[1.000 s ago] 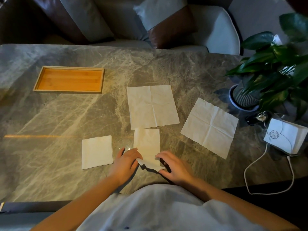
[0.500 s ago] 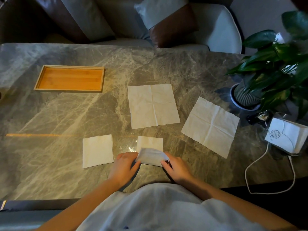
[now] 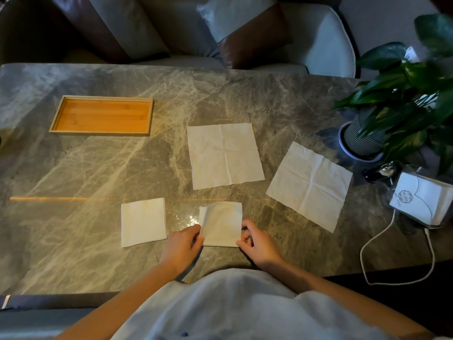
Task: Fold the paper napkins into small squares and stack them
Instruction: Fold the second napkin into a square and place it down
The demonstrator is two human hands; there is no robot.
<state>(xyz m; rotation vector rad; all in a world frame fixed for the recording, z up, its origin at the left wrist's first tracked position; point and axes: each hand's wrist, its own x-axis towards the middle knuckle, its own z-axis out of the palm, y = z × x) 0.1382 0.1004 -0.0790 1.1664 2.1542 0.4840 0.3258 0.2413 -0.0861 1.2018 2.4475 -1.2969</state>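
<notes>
I have both hands on the napkin being folded (image 3: 220, 224), low in the frame's centre: my left hand (image 3: 182, 244) pinches its lower left edge, my right hand (image 3: 257, 244) pinches the lower right corner. The top flap is not yet flat — its far left corner bows up. To finish well, I judge I should line up the far edges, then press the crease flat before letting go.

The finished square (image 3: 144, 222) lies just left of it, apart from my hands, and is probably the base of the stack. Two open napkins wait: one (image 3: 224, 155) just above centre, another (image 3: 310, 185) at right. The wooden tray (image 3: 101, 116) in the upper left, the potted plant (image 3: 402, 99), the white box (image 3: 421, 202) and its cable (image 3: 377, 241) at right stand clear — nothing blocks the slide leftward.
</notes>
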